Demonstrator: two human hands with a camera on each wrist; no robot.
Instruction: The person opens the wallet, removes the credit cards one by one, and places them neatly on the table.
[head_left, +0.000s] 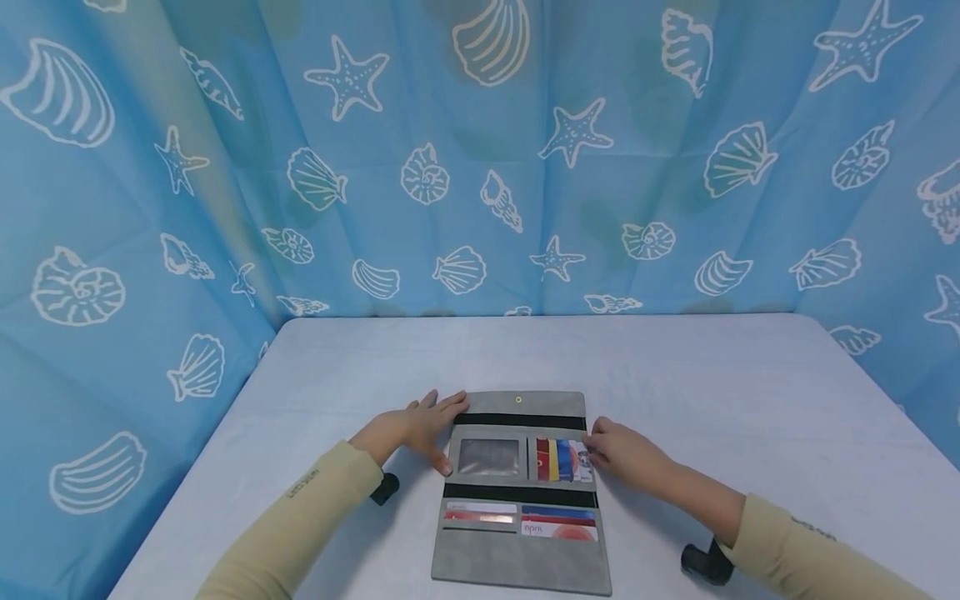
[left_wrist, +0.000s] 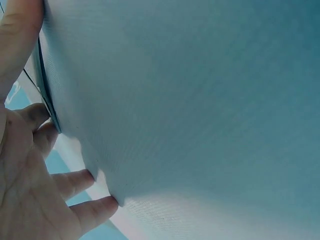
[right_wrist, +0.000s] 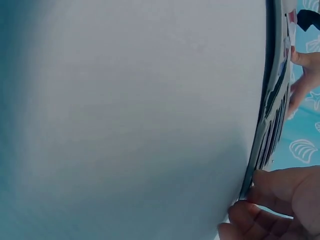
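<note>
A long grey wallet (head_left: 521,562) lies unfolded on the table, its inside facing up. Cards fill its slots: a row of coloured cards (head_left: 553,460) in the middle right pocket and more cards (head_left: 558,530) in the lower panel. Beside them is a clear window pocket (head_left: 489,457). My left hand (head_left: 426,429) rests along the wallet's left edge with fingers spread, some fingertips on the tabletop in the left wrist view. At the right edge, by the coloured cards, my right hand (head_left: 622,450) pinches the wallet's rim between thumb and curled fingers.
The wallet lies near the front of a white-covered table (head_left: 360,358). Behind and beside the table hangs a blue curtain (head_left: 420,108) printed with shells and starfish. Dark devices (head_left: 705,565) sit at both wrists.
</note>
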